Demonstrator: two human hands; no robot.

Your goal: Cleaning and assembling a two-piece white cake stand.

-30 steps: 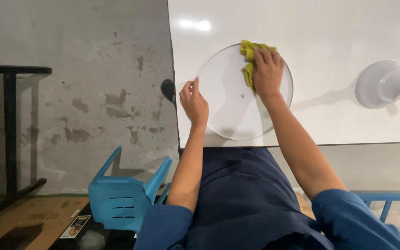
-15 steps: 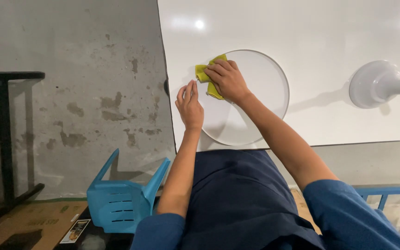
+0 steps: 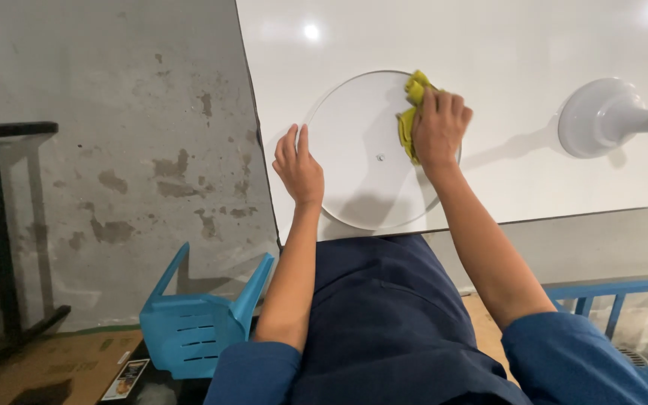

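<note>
A round, clear glass disc [image 3: 373,150] lay flat on the glossy white table [image 3: 526,45], near its front edge. The right hand [image 3: 438,129] pressed a crumpled yellow cloth [image 3: 411,112] onto the disc's far right rim, fingers curled over the cloth. The left hand [image 3: 298,165] rested flat with fingers together on the disc's left edge, steadying it. The glass looked stiff, smooth, probably slippery and breakable; its rim seemed the safest hold. A white funnel-shaped stand [image 3: 601,116] lay well apart.
</note>
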